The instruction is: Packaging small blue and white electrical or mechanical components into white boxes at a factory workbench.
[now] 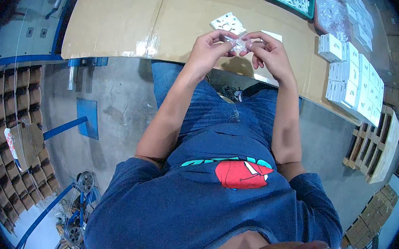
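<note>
We pinch a small clear plastic bag (239, 43) between our left hand (208, 50) and right hand (269, 52), both gripping it above the edge of the cardboard-covered surface (153, 24), just in front of a white switch plate (228, 23); white boxes (355, 82) are stacked to the right

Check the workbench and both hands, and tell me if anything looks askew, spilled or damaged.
Nothing stands out. The left hand and right hand together pinch a small clear plastic piece above the cardboard-covered table. A white plate lies flat, and the white boxes sit in tidy rows.
</note>
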A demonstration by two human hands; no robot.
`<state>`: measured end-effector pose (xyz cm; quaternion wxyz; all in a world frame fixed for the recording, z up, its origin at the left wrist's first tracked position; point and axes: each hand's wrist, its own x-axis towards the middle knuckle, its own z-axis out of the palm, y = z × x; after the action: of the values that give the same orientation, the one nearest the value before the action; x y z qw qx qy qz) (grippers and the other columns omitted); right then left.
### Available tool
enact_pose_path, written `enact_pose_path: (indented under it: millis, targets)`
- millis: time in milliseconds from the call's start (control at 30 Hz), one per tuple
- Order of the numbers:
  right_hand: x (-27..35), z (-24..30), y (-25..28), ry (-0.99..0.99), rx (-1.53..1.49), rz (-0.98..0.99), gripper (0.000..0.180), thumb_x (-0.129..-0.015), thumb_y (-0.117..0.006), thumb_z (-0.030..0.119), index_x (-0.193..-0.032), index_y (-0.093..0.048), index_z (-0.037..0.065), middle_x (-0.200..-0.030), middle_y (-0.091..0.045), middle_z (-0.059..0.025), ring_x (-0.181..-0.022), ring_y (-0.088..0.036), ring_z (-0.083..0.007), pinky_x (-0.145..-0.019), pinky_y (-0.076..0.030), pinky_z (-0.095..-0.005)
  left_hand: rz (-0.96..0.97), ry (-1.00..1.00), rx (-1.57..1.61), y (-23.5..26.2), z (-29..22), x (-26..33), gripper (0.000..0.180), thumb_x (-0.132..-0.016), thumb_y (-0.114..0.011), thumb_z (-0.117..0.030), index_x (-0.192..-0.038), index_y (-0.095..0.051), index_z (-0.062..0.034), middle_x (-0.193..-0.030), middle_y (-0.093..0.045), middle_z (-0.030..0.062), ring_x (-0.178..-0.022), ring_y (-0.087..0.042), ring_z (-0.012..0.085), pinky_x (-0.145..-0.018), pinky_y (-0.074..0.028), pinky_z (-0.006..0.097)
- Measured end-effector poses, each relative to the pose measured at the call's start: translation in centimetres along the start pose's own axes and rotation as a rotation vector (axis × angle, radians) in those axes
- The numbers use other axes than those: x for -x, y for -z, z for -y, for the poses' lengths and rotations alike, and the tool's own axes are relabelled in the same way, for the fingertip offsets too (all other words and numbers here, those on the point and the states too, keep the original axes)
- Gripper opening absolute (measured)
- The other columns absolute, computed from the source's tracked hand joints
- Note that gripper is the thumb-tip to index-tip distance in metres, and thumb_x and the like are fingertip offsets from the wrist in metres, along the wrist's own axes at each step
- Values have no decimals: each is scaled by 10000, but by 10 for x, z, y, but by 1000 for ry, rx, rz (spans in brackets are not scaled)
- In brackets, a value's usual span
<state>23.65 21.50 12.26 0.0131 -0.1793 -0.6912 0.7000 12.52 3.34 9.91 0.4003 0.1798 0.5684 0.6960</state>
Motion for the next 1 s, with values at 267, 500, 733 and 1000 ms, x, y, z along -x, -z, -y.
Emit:
enact_pose_path:
  millis: [267,500,733,1000]
  targets:
    - [-5,-21,6,44,-120,30,189,-979,-612,76,-1102,-748,28,-878,-753,-88,-514,-533,-43,-465,-401,-199,-36,108,167,-1,3,2,283,-985,-634,-95,-1256,-619,-16,-1096,-673,92,-964,-672,162,-867,-556,295]
    - [-8,-23,2,-8,-63,22,173,-981,-638,100,-1075,-742,-1,-887,-758,-78,-519,-521,-39,-461,-385,-194,-12,129,234,3,7,1,270,-999,-615,-124,-1248,-627,-19,-1078,-668,77,-979,-668,166,-874,-552,297]
    - [-7,-21,1,-57,-94,24,194,-971,-642,80,-1139,-695,0,-901,-763,-86,-526,-546,-55,-461,-399,-200,-5,93,148,8,11,0,291,-977,-630,-67,-1264,-636,-25,-1102,-642,61,-1003,-657,155,-878,-538,266]
    - [-15,-39,14,-101,-85,-79,168,-956,-665,91,-1103,-694,16,-902,-746,-54,-641,-641,-83,-516,-459,-202,-114,-91,-245,33,20,-35,365,-981,-622,-126,-1333,-604,-32,-1263,-655,95,-1069,-643,171,-955,-514,301]
